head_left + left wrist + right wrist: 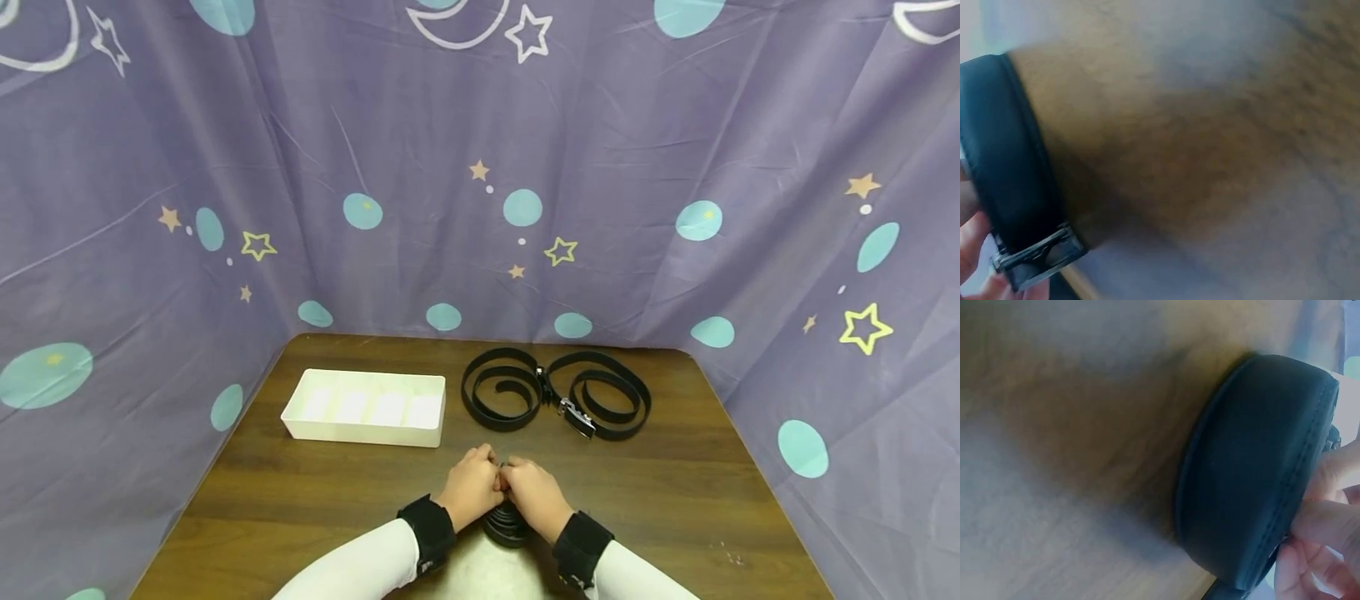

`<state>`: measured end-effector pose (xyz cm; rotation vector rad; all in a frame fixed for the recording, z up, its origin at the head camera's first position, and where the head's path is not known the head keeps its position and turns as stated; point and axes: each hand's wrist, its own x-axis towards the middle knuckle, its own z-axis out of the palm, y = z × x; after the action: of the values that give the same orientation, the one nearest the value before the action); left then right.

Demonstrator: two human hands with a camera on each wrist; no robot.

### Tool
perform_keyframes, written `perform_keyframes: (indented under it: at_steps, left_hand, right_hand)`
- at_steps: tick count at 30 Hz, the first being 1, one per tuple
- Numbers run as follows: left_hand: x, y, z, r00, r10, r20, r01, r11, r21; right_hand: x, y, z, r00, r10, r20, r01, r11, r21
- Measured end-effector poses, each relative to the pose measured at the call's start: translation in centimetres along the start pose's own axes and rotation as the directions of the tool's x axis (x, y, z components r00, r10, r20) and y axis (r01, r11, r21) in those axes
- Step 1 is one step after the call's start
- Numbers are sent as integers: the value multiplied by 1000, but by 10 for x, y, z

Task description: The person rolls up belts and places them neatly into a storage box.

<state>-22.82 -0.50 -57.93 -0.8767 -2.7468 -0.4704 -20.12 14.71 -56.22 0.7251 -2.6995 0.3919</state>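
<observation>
A black belt (pixel 506 527), rolled into a coil, stands at the near edge of the table in the head view. My left hand (pixel 471 487) and right hand (pixel 536 498) meet over its far side and grip it with curled fingers. In the left wrist view, the metal buckle (pixel 1041 257) sits against the smooth strap, beside my left fingers (pixel 971 247). The right wrist view shows the rounded, stitched side of the rolled belt (pixel 1250 469), its edge pinched by my right fingers (pixel 1329 522).
A white rectangular box (pixel 363 433) stands at the back left of the wooden table (pixel 660 508). Two more black belts lie loosely coiled at the back, one on the left (pixel 480 417), the other on the right (pixel 641 400) with a silver buckle. A purple patterned curtain (pixel 442 250) surrounds the table.
</observation>
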Motion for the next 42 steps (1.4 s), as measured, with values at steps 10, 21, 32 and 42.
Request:
perform_keyframes:
  at_steps: [10, 21, 32, 42]
  left_hand:
    - [1, -24, -13, 977, 177, 116, -153, 970, -191]
    - [-4, -37, -9, 999, -5, 31, 17, 924, -382]
    - [7, -33, -13, 997, 42, 71, -40, 999, -28]
    - [0, -43, -24, 989, 21, 148, -28, 998, 49]
  right_hand:
    - [7, 2, 4, 988, -136, 72, 142, 985, -97]
    - [5, 2, 7, 933, -326, 150, 357, 882, -308]
    - [13, -8, 3, 905, -381, 191, 426, 807, -410]
    - [18, 17, 9, 929, -291, 230, 360, 858, -368]
